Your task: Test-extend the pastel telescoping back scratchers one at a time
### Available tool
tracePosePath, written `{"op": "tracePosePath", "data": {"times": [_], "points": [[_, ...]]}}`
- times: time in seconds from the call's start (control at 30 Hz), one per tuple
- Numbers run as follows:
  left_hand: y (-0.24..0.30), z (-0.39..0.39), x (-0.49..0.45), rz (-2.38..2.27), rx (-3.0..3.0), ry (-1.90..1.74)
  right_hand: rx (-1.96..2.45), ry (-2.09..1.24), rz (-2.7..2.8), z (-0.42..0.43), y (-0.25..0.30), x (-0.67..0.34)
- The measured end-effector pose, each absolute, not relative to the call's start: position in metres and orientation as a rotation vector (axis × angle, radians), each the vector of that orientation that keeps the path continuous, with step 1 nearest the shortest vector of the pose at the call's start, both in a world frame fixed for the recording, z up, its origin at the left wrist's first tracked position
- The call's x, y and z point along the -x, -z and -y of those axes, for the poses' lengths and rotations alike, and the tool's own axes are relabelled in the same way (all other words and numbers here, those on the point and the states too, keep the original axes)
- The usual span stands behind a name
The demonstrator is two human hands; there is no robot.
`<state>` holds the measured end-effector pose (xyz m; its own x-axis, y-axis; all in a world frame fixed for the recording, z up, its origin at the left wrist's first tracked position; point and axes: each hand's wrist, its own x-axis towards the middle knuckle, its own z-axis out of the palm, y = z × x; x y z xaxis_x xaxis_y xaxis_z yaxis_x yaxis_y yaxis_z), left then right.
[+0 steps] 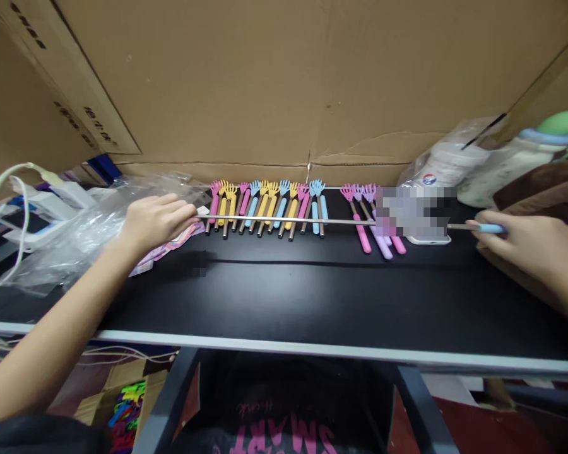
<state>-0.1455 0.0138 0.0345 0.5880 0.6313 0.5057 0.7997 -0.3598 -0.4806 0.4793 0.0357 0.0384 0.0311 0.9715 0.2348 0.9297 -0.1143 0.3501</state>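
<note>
My left hand and my right hand hold one telescopic back scratcher stretched out long across the black table. The left fingers pinch its head end at the left. The right fingers are wrapped round its light blue handle at the right. The thin metal rod hovers just above a row of several collapsed back scratchers in pink, yellow and blue, and a smaller pink and purple group to their right.
Crumpled clear plastic bags and white cables lie at the left. Cardboard walls the back. A wrapped white bottle and other bottles stand at the back right. A box of coloured pieces sits under the table.
</note>
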Motion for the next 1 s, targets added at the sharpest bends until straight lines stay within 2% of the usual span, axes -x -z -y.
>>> {"op": "tracePosePath", "data": {"times": [0.13,0.37,0.77,1.0], "points": [[-0.031,-0.015,0.105,1.021,2.158,0.236,-2.022,-0.687,-2.107,-0.026,-0.041,-0.414],[-0.026,-0.003,0.029,1.024,2.342,0.344,-1.796,-0.612,-2.376,-0.011,-0.045,-0.32],[-0.026,0.008,-0.022,1.065,2.418,0.343,-1.676,-0.603,-2.568,0.005,-0.034,-0.25],[-0.027,0.005,-0.025,0.951,2.432,0.425,-1.518,-0.743,-2.798,0.008,-0.028,-0.246]]}}
